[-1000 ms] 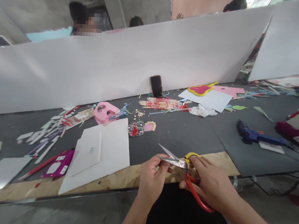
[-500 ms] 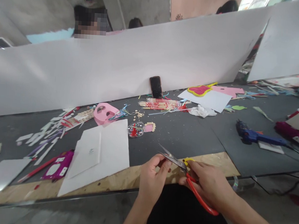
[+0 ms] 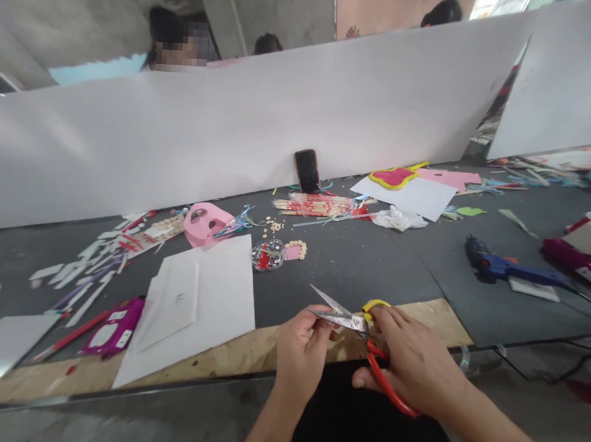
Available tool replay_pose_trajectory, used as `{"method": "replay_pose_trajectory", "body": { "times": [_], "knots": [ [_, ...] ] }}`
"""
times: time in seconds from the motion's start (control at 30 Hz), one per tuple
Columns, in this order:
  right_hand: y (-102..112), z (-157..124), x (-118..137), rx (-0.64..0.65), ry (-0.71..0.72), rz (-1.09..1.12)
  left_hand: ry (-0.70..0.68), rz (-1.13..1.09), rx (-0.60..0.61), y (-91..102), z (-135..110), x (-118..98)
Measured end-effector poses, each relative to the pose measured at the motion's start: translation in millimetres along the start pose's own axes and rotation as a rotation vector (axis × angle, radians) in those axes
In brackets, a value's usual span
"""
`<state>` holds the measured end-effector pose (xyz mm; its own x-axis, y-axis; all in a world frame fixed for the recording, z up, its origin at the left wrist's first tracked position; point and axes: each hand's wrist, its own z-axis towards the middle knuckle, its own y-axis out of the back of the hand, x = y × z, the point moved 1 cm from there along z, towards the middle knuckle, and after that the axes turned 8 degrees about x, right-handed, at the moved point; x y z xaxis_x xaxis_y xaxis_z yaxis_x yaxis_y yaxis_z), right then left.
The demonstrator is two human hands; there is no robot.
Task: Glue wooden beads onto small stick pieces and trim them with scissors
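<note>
My right hand (image 3: 417, 355) grips a pair of scissors (image 3: 353, 322) with one red and one yellow handle. The blades are spread apart and point left over the table's front edge. My left hand (image 3: 301, 351) is closed at the blade tips, thumb and fingers pinched together. The lower blade lies across those fingertips; what they hold, if anything, is too small to make out. Beyond the hands lie a clear box of small beads (image 3: 267, 255) and a pink piece edged with pale beads (image 3: 294, 250).
White sheets (image 3: 226, 290) and a purple packet (image 3: 115, 327) lie left, beside paper strips (image 3: 95, 269) and a pink cutout (image 3: 202, 223). A phone (image 3: 307, 171) leans on the white partition (image 3: 231, 124). A blue glue gun (image 3: 508, 264) with a cord rests right. People's heads show behind the partition.
The scissor blades have spread wider as my right hand's grip loosened, with the thumb lower. The red handle has shifted slightly left. My left hand stays pinched at nearly the same place.
</note>
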<state>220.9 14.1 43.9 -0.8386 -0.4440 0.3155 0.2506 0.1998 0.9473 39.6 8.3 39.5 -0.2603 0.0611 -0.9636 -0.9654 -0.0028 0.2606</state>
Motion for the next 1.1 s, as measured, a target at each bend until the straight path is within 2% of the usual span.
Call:
{"method": "replay_pose_trajectory", "body": {
  "times": [0.23, 0.43, 0.8, 1.0, 1.1],
  "knots": [
    [-1.6, 1.1, -1.6, -0.017, 0.034, -0.022, 0.064, -0.187, 0.138, 3.7, 3.7, -4.6],
    [-4.5, 1.4, -3.5, -0.053, 0.055, -0.089, 0.08, -0.207, 0.124, 3.4, 3.2, -5.0],
    [-5.8, 5.0, -1.7, 0.045, -0.041, -0.068, 0.064, -0.077, 0.067, -0.2, 2.7, -2.5],
    [-3.2, 4.1, -1.9, -0.026, 0.0, -0.019, 0.035, -0.05, -0.019, -1.5, 0.4, -2.5],
    [0.7, 3.5, -0.2, -0.066, 0.054, -0.018, 0.005, -0.077, -0.017, -1.4, -0.1, -2.6]
  ]
}}
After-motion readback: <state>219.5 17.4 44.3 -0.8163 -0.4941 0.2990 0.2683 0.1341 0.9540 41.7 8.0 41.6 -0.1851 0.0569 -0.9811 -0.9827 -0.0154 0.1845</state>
